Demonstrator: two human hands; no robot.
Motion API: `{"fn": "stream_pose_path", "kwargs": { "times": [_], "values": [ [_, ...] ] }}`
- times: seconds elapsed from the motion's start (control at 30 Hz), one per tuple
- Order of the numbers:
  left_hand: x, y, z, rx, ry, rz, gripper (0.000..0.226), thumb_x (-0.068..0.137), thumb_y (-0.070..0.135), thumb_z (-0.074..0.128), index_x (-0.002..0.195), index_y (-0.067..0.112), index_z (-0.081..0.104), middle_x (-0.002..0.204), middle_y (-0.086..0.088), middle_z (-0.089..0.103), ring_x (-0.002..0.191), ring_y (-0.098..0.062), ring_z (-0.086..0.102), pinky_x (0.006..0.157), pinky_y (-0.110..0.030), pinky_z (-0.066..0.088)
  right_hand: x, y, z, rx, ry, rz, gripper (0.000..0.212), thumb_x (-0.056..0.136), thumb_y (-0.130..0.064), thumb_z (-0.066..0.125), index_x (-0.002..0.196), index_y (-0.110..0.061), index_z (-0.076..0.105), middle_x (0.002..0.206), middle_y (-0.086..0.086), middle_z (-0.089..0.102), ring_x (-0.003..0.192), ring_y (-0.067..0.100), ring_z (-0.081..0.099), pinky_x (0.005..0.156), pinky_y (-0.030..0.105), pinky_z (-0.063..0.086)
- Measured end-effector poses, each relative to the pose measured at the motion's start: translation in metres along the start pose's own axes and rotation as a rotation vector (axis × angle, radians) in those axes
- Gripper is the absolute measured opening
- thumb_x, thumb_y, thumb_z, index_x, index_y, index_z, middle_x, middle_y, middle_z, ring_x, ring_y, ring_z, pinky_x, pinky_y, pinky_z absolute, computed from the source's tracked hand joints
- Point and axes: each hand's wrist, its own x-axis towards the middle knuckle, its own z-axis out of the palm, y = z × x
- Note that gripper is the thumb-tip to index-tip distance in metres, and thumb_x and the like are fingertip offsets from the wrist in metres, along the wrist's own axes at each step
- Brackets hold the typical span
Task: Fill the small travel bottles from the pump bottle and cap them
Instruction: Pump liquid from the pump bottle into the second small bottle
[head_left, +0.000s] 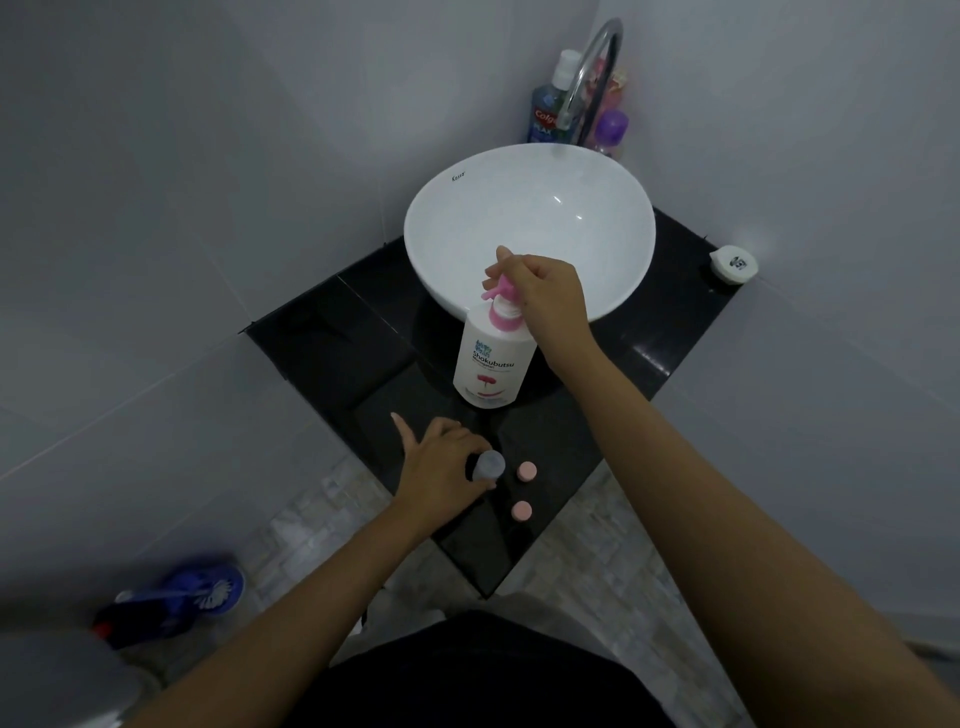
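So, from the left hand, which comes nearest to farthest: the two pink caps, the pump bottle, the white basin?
1. Upper round pink cap, just right of the left hand.
2. Lower round pink cap, right and nearer the person.
3. White pump bottle, beyond.
4. White bowl-shaped basin, farthest back.

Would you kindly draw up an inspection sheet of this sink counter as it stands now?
Surface: black counter, white basin on it.
Job's things: pump bottle upright before the basin; small bottle in the left hand; two pink caps loose beside it.
Clutter: white round case at the counter's right corner; bottles behind the tap.
Grippers: left hand grips the small bottle; right hand on the pump head.
Cables: nothing seen.
Surroundings: grey walls, tiled floor, toilet brush lower left.
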Motion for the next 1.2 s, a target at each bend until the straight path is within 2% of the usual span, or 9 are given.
{"fn": "stream_pose_path", "kwargs": {
  "times": [0.1, 0.2, 0.27, 0.37, 0.47, 0.63, 0.87, 1.0, 1.2],
  "values": [
    [0.001, 0.005, -0.01, -0.044, 0.057, -0.018, 0.032, 0.073, 0.044, 0.072, 0.101, 0.031, 0.065, 0.108, 0.014, 0.064, 0.124, -0.008, 0.041, 0.113, -0.062, -0.013, 0.001, 0.0, 0.0, -0.01, -0.006, -0.004, 0.039, 0.094, -0.028, 0.053, 0.08, 0.003, 0.072, 0.074, 0.006, 0.072, 0.08, 0.007, 0.065, 0.082, 0.022, 0.047],
    [0.006, 0.008, -0.033, -0.293, 0.148, -0.024, 0.027, 0.073, 0.034, 0.075, 0.095, 0.026, 0.062, 0.099, 0.016, 0.065, 0.103, -0.002, 0.055, 0.12, -0.049, 0.013, 0.003, -0.004, -0.001, -0.044, -0.016, -0.008, 0.034, 0.094, -0.029, 0.053, 0.082, -0.003, 0.072, 0.074, 0.003, 0.072, 0.077, 0.008, 0.067, 0.082, 0.022, 0.049],
    [0.011, 0.01, -0.053, -0.509, 0.206, -0.032, 0.026, 0.073, 0.025, 0.076, 0.095, 0.024, 0.061, 0.094, 0.019, 0.065, 0.092, 0.006, 0.059, 0.105, -0.025, 0.04, 0.007, -0.009, 0.0, -0.041, -0.03, 0.005, 0.034, 0.093, -0.031, 0.054, 0.083, -0.004, 0.072, 0.072, 0.005, 0.071, 0.064, 0.008, 0.068, 0.075, 0.019, 0.051],
    [0.023, 0.016, -0.084, -0.611, 0.262, -0.018, 0.031, 0.073, 0.02, 0.077, 0.1, 0.022, 0.062, 0.097, 0.017, 0.065, 0.093, 0.009, 0.06, 0.078, -0.004, 0.046, 0.015, -0.015, 0.001, -0.009, -0.077, 0.029, 0.037, 0.092, -0.032, 0.057, 0.082, 0.001, 0.071, 0.071, 0.013, 0.071, 0.053, 0.016, 0.067, 0.072, 0.028, 0.056],
    [0.034, 0.019, -0.104, -0.627, 0.315, -0.011, 0.029, 0.075, 0.021, 0.074, 0.101, 0.025, 0.062, 0.095, 0.018, 0.064, 0.09, 0.007, 0.06, 0.073, -0.003, 0.047, 0.022, -0.017, 0.002, -0.023, -0.128, 0.056, 0.035, 0.09, -0.03, 0.059, 0.083, 0.002, 0.072, 0.071, 0.015, 0.071, 0.057, 0.024, 0.067, 0.079, 0.038, 0.057],
    [0.039, 0.017, -0.114, -0.54, 0.375, -0.006, 0.032, 0.076, 0.024, 0.073, 0.106, 0.025, 0.065, 0.1, 0.005, 0.065, 0.089, -0.003, 0.059, 0.07, -0.012, 0.044, 0.019, -0.013, 0.004, -0.105, -0.188, 0.08, 0.032, 0.093, -0.023, 0.055, 0.088, 0.003, 0.072, 0.071, 0.012, 0.071, 0.055, 0.011, 0.063, 0.07, 0.021, 0.053],
    [0.044, 0.021, -0.114, -0.483, 0.395, 0.0, 0.034, 0.077, 0.029, 0.073, 0.109, 0.023, 0.065, 0.1, 0.001, 0.063, 0.086, -0.004, 0.058, 0.069, -0.013, 0.042, 0.021, -0.01, 0.008, -0.096, -0.157, 0.118, 0.033, 0.094, -0.023, 0.053, 0.086, 0.002, 0.072, 0.066, 0.007, 0.068, 0.063, 0.014, 0.064, 0.078, 0.025, 0.051],
    [0.043, 0.022, -0.115, -0.529, 0.409, 0.008, 0.033, 0.077, 0.027, 0.074, 0.109, 0.024, 0.065, 0.1, 0.001, 0.063, 0.086, -0.003, 0.058, 0.069, -0.009, 0.043, 0.023, -0.008, 0.009, -0.135, -0.142, 0.103, 0.033, 0.095, -0.022, 0.051, 0.087, 0.001, 0.073, 0.063, 0.003, 0.065, 0.062, 0.011, 0.061, 0.071, 0.018, 0.049],
    [0.046, 0.02, -0.117, -0.509, 0.417, 0.033, 0.033, 0.077, 0.031, 0.074, 0.108, 0.024, 0.066, 0.098, 0.003, 0.061, 0.086, 0.0, 0.056, 0.069, -0.009, 0.042, 0.021, -0.004, 0.01, -0.088, -0.149, 0.086, 0.035, 0.096, -0.02, 0.047, 0.077, -0.005, 0.072, 0.077, 0.012, 0.071, 0.078, 0.022, 0.066, 0.089, 0.035, 0.052]
  ]
}}
